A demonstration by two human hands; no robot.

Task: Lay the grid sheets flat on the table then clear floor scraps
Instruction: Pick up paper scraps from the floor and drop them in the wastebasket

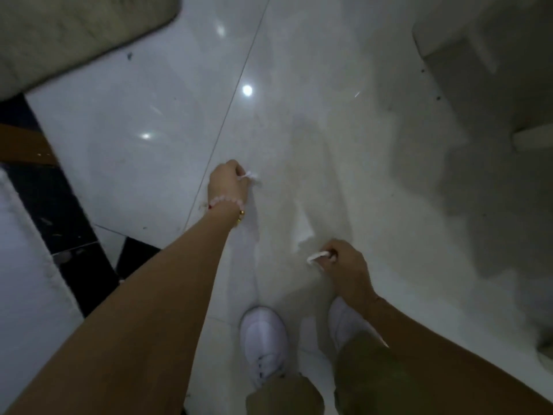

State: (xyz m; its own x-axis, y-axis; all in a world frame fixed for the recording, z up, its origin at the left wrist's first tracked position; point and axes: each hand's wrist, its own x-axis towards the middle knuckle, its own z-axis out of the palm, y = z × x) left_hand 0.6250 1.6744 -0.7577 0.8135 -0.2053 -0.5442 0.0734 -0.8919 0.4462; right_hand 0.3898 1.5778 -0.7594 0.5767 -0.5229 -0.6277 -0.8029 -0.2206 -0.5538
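I look straight down at a glossy pale tiled floor (299, 70). My left hand (229, 181), with a pink bead bracelet at the wrist, is low over the floor and pinches a small white paper scrap (250, 176). My right hand (344, 265) is closed on another small white scrap (316, 257) that sticks out to its left. Between the two hands a larger white paper scrap (303, 227) lies flat on the floor, just above my right hand. No grid sheets or table top are in view.
My two white shoes (264, 342) stand at the bottom centre. A beige cushioned piece of furniture (74, 34) fills the top left. A pale furniture leg or base (466, 70) stands at the top right. Black tiles and a wooden strip (27, 145) run along the left.
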